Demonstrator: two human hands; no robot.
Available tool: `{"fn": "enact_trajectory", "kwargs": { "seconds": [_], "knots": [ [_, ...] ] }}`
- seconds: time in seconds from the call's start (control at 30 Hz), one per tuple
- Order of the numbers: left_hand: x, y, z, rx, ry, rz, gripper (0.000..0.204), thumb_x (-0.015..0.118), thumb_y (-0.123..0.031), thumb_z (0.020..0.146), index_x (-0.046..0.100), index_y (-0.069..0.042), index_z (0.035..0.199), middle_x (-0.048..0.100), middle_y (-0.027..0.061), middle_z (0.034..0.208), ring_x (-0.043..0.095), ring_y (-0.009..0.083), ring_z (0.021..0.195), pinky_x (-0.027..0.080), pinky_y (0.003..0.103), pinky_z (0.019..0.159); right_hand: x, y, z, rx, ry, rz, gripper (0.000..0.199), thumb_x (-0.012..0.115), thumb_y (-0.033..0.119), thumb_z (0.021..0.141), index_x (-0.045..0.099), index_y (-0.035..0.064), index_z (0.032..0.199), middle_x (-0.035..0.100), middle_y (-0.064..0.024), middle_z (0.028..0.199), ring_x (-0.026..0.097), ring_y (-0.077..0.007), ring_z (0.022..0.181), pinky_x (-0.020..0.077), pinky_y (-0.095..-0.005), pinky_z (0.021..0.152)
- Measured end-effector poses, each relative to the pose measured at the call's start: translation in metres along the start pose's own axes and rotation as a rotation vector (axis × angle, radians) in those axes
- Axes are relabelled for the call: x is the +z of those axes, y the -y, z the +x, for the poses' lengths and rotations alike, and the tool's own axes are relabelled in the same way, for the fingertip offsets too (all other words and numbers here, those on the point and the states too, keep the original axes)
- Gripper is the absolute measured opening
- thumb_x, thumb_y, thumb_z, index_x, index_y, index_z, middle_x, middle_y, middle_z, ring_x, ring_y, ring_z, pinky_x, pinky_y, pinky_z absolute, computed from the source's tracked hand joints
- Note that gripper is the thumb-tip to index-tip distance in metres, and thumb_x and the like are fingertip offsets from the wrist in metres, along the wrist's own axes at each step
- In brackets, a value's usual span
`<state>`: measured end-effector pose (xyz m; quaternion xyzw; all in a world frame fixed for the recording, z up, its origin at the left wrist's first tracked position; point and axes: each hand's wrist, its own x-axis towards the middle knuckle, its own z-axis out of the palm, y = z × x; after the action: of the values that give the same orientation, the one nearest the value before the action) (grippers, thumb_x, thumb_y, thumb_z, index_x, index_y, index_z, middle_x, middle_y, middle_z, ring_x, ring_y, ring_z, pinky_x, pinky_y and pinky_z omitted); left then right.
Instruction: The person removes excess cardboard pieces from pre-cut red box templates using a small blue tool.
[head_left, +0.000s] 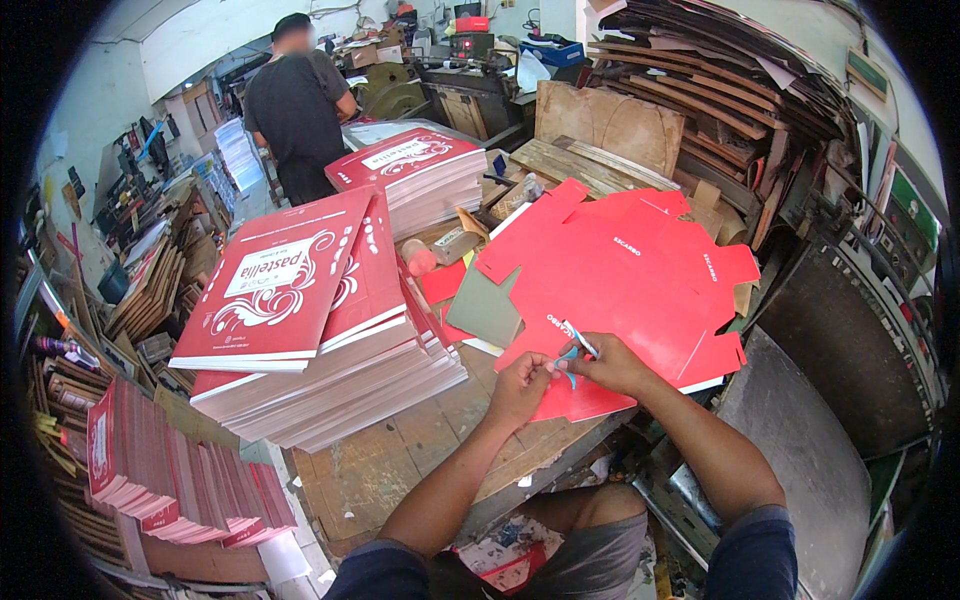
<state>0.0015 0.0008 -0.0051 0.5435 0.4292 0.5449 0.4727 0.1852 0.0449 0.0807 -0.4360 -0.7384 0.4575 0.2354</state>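
Via remote feed I log left hand pinching a blue strip, right hand fingers closed on a white stick, over red cardboard.

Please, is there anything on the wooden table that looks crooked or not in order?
Yes. On the left, the top red printed booklet lies askew on the tall stack: it is turned, so its edges do not line up with those below. The flat red cardboard shows no obvious damage.

Head-worn fisheye, facing downward, close overhead
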Motion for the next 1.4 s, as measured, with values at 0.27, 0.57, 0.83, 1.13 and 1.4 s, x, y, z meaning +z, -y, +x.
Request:
{"fn": "enact_trajectory", "kwargs": {
  "seconds": [0.27, 0.57, 0.83, 1.13, 1.4],
  "knots": [
    [0.002, 0.001, 0.000, 0.057, -0.003, -0.034, 0.015, 0.053, -0.014, 0.099, 0.058, -0.001, 0.104, 0.065, 0.0036, 0.086, 0.056, 0.0059, 0.071, 0.047, 0.022, 0.066, -0.001, -0.004, 0.002, -0.031, 0.009, -0.036, 0.024, 0.074, 0.023, 0.086, 0.069, 0.0040, 0.100, 0.065, -0.0021, 0.079, 0.057, -0.0099, 0.074, 0.0473, -0.0294, 0.070],
    [0.002, 0.000, 0.000, 0.043, -0.008, -0.074, 0.014, 0.055, -0.013, 0.098, 0.059, -0.001, 0.104, 0.065, 0.0037, 0.086, 0.056, 0.0060, 0.073, 0.047, 0.022, 0.067, 0.000, -0.002, 0.001, -0.028, -0.003, 0.012, 0.026, 0.075, 0.023, 0.085, 0.068, 0.0030, 0.100, 0.065, -0.0022, 0.079, 0.058, -0.0097, 0.075, 0.0477, -0.0290, 0.070],
    [0.003, -0.004, -0.001, 0.030, -0.016, -0.038, 0.015, 0.061, -0.014, 0.096, 0.059, 0.000, 0.102, 0.065, 0.0032, 0.085, 0.057, 0.0057, 0.074, 0.046, 0.021, 0.067, 0.000, 0.006, -0.002, -0.016, 0.006, 0.008, 0.027, 0.076, 0.026, 0.085, 0.069, 0.0032, 0.099, 0.066, -0.0019, 0.079, 0.058, -0.0095, 0.075, 0.0477, -0.0284, 0.070],
    [0.003, -0.004, 0.000, 0.040, -0.018, -0.043, 0.016, 0.063, -0.016, 0.096, 0.059, -0.002, 0.101, 0.067, 0.0036, 0.088, 0.061, 0.0068, 0.078, 0.049, 0.022, 0.070, -0.001, 0.008, -0.003, -0.019, 0.015, -0.004, 0.025, 0.075, 0.025, 0.086, 0.069, 0.0037, 0.098, 0.066, -0.0020, 0.080, 0.059, -0.0094, 0.076, 0.0478, -0.0284, 0.071],
    [0.002, -0.001, 0.000, 0.037, -0.003, -0.020, 0.018, 0.062, -0.018, 0.096, 0.059, -0.002, 0.101, 0.067, 0.0042, 0.088, 0.060, 0.0076, 0.077, 0.048, 0.023, 0.071, -0.001, 0.008, -0.004, -0.014, 0.007, -0.015, 0.024, 0.074, 0.023, 0.086, 0.069, 0.0039, 0.099, 0.065, -0.0011, 0.078, 0.057, -0.0091, 0.074, 0.0471, -0.0285, 0.069]
  ]
}}
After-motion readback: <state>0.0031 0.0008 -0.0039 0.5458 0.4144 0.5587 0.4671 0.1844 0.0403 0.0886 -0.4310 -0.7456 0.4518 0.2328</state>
